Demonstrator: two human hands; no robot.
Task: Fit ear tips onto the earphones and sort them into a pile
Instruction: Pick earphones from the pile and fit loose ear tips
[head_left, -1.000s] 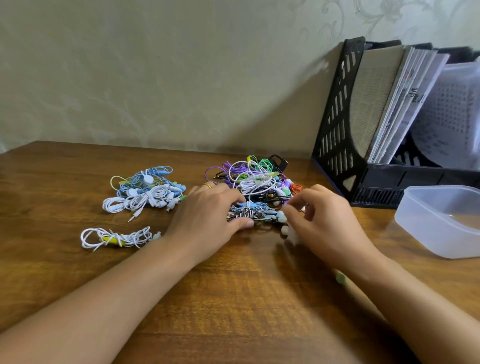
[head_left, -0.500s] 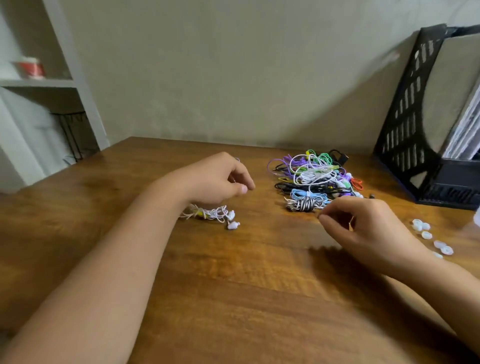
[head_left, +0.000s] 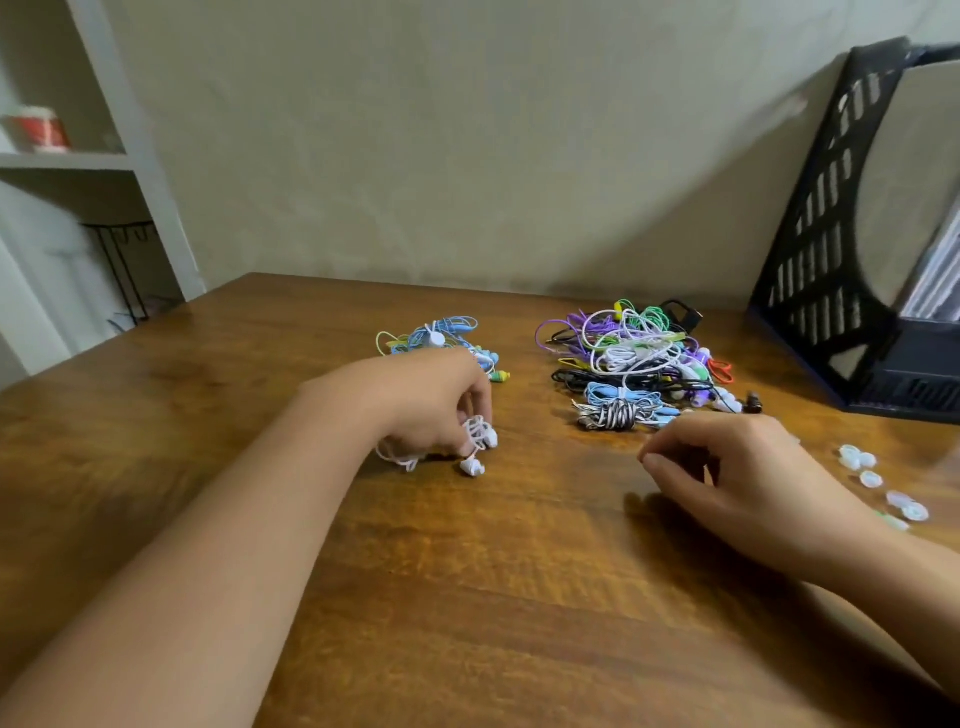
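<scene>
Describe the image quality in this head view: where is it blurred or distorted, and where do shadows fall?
Head view: the ear tips at the right edge and the shelf are smeared by blur; the file rack leans from wide-angle distortion; the right hand casts a soft shadow on the table; no glare.

On a table, two earphone piles lie side by side; loose ear tips right, file rack behind.

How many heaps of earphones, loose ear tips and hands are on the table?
Earphone heaps: 2, the blue-white heap and the mixed heap
Held white earphones: 1
Loose ear tips: about 7; blurred
Hands: 2, left hand, right hand
Total: about 12
</scene>
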